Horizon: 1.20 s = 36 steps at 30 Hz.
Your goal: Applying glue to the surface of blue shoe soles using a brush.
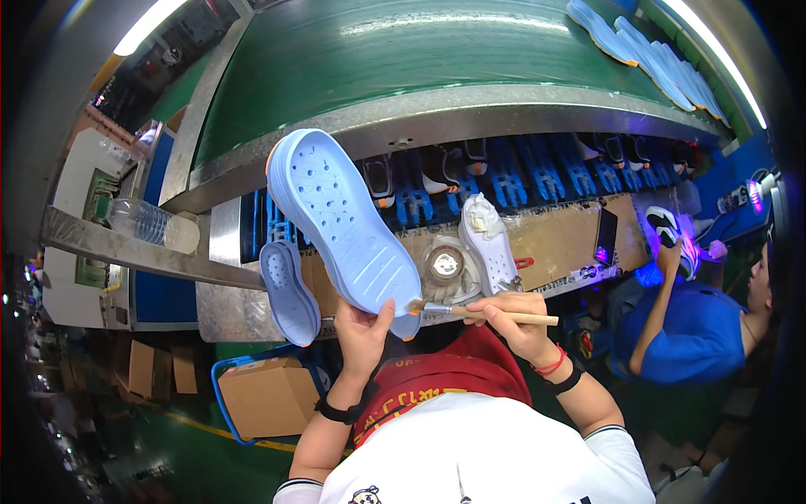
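Beside the green conveyor (403,50), left hand (363,329) grips an upturned blue sole (344,218), right hand (514,319) pinches a brush (483,313)

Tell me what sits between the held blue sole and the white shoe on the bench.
A round open pot on a white splattered patch, seen in the head view, between the sole and the white shoe.

Green conveyor belt (403,50) under probably fluorescent tubes (147,25).

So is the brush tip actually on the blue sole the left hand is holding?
Touching. The head view shows the brush in the right hand, its bristles meeting the lower end of the blue sole beside the left hand thumb, no gap visible.
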Available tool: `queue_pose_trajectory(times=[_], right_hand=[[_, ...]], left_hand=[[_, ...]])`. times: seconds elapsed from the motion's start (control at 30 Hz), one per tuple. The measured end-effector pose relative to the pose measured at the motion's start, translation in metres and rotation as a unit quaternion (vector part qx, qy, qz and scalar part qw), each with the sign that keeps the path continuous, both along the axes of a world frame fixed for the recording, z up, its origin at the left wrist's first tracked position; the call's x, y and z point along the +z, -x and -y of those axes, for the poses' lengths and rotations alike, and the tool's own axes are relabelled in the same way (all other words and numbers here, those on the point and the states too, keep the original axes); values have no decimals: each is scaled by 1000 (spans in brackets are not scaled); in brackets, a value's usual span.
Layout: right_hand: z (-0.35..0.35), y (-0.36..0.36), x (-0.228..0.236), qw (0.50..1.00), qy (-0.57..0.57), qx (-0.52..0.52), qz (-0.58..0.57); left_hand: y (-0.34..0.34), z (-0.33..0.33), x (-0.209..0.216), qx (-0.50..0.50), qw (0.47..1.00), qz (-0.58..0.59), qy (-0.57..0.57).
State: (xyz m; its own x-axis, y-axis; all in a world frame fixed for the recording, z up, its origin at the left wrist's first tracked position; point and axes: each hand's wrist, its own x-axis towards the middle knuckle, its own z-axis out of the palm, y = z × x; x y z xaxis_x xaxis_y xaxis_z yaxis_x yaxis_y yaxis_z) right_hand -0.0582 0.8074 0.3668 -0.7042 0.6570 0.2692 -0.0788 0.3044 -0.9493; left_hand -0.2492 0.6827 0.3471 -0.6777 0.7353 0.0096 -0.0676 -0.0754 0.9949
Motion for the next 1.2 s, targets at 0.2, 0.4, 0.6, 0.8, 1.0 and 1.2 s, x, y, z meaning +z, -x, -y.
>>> queue_pose_trajectory(times=[0.2, 0.4, 0.6, 0.8, 1.0, 1.2], right_hand=[[-10, -6, 6, 998, -65, 21, 0], [-17, -3, 8, 994, -102, 24, 12], [-22, -3, 11, 992, -125, 20, 1], [-23, -13, 7, 995, -101, 1, -16], [-13, -24, 12, 994, -110, -20, -12], [-16, -49, -3, 994, -85, -42, -54]], left_hand=[[1, 0, 1, -9, 1000, -7, -1], [3, -1, -1, -25, 1000, -5, -2], [2, -6, 1, -34, 999, -3, 0], [-2, -13, 3, -45, 999, -13, -2], [-8, -23, 1, -44, 998, -44, 4], [-15, -34, -13, -59, 996, -67, 23]])
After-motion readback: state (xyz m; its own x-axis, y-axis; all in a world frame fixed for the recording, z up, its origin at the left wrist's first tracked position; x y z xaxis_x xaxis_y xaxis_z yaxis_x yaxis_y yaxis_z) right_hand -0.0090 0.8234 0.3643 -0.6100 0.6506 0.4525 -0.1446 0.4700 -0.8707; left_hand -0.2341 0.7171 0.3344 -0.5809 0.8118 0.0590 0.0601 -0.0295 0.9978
